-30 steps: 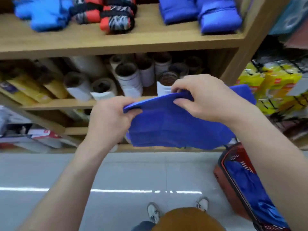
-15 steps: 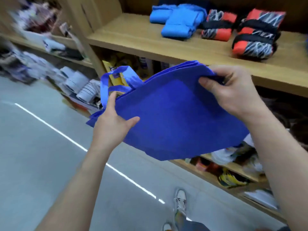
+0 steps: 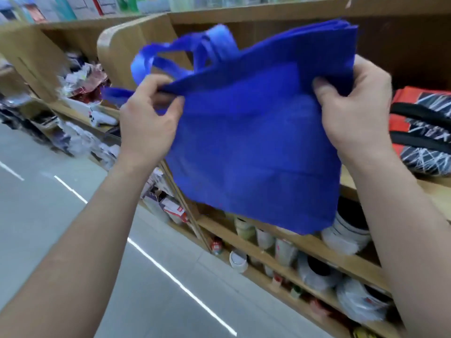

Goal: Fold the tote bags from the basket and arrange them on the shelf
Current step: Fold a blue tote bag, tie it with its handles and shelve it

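- The left hand pinches the blue bag at its upper left edge, thumb and fingers curled round the fabric.
- The bag's handles loop up just above those fingers.
- The right hand grips the bag's upper right corner, thumb in front.
- The bag hangs below both hands, before the shelf.
- Right of the right fingers lie orange-and-black bags.

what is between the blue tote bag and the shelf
Nothing visible: the blue tote bag hangs right before the shelf. Red-and-black bags lie on its right part; the board behind the bag is hidden.
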### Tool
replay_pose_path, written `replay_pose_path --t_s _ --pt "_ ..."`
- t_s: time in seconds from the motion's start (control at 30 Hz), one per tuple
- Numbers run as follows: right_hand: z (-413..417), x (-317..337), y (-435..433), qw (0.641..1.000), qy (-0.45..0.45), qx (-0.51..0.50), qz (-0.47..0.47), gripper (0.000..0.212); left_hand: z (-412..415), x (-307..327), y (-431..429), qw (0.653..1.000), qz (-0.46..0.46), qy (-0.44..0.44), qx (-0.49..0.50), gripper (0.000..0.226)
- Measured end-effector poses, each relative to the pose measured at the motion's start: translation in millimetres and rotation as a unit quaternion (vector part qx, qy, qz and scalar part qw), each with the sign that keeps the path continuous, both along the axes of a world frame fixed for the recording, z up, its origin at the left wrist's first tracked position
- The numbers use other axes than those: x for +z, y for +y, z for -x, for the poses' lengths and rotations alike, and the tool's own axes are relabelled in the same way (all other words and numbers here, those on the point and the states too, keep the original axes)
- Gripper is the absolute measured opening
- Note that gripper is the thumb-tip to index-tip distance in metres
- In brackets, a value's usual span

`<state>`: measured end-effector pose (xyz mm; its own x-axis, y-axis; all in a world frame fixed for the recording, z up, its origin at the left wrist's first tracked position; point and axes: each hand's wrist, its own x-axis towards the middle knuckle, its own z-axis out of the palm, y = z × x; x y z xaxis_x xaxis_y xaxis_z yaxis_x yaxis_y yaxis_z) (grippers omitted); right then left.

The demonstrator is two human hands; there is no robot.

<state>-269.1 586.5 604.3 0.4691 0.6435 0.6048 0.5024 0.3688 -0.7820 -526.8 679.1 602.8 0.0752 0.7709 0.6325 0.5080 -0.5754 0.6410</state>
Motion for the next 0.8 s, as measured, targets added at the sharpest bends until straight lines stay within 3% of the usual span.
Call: replay_pose_path --t_s 0.13,0.23,0.33,0.43,0.5,0.57,0.67,0.73,0.8 --pt "-12 15 54 0.993 0.049 -0.083 -0.062 0.009 -19 23 40 0.986 0.007 0.095 -0.134 0.091" --pt "-25 16 87 0.982 0.041 -0.157 -0.095 0.007 -15 9 64 0.948 0.029 0.230 -0.220 0.087" --pt "-33 11 107 0.967 0.014 -0.228 -0.109 0.016 3 -25 82 0.874 0.035 0.392 -0.286 0.089" --pt "-30 8 120 0.963 -0.032 -0.254 -0.080 0.026 18 -55 107 0.779 0.012 0.571 -0.258 0.101" --pt "-22 9 125 0.969 -0.071 -0.237 -0.026 0.035 21 -62 120 0.789 -0.076 0.554 -0.253 0.079" --pt "-15 12 119 0.951 -0.127 -0.275 0.057 0.061 17 -62 130 0.809 -0.174 0.496 -0.265 0.055" --pt "13 15 92 0.909 -0.213 -0.337 0.127 0.088 10 -58 137 0.808 -0.250 0.454 -0.280 0.048" --pt "36 14 66 0.933 -0.239 -0.224 0.151 0.084 6 -50 133 0.804 -0.264 0.450 -0.287 0.049" --pt "58 10 42 0.942 -0.194 -0.040 0.271 0.081 5 -45 130 0.805 -0.265 0.446 -0.286 0.050"
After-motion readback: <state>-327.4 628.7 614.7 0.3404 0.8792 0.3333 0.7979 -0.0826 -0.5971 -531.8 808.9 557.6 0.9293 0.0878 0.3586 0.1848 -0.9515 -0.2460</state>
